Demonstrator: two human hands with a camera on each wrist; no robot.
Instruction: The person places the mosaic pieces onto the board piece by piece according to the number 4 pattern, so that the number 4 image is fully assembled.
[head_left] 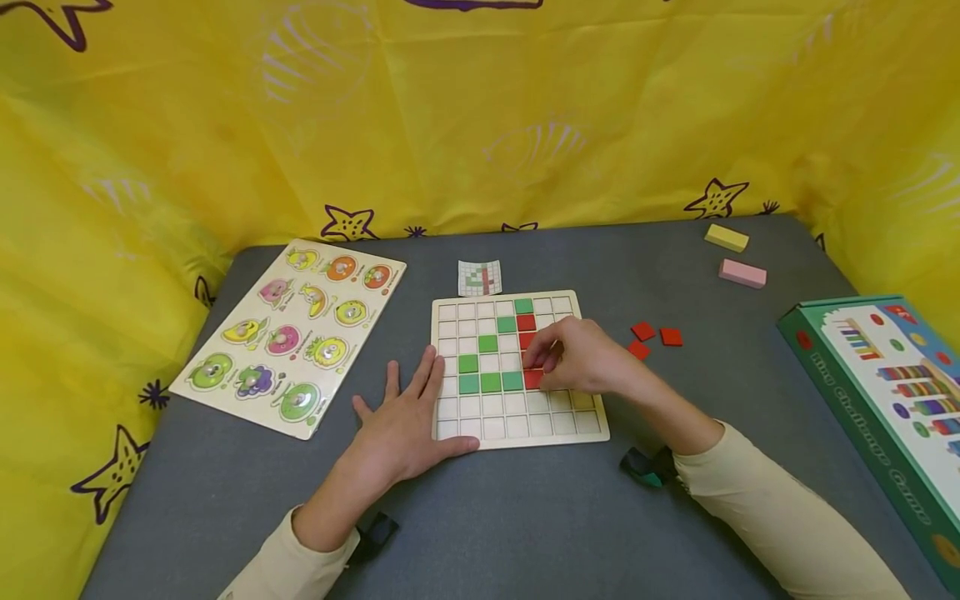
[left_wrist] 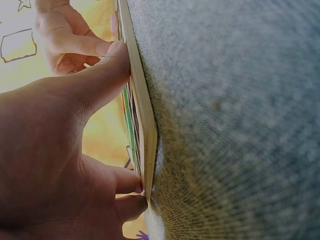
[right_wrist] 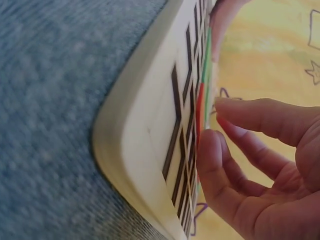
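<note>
We seem to be in a play corner or a staged recording booth rather than a lived-in room. A yellow star-printed cloth (head_left: 480, 108) closes in the grey table (head_left: 525, 517) on three sides. On the table we see only children's toys: a fruit peg puzzle (head_left: 292, 333), a wooden grid board (head_left: 517, 417), loose red tiles (head_left: 654, 337), a boxed game (head_left: 885, 400) and two coloured blocks (head_left: 735, 254).

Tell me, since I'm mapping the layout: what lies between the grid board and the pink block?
Three loose red tiles lie on the grey table between grid board and pink block, seen in the head view.
</note>
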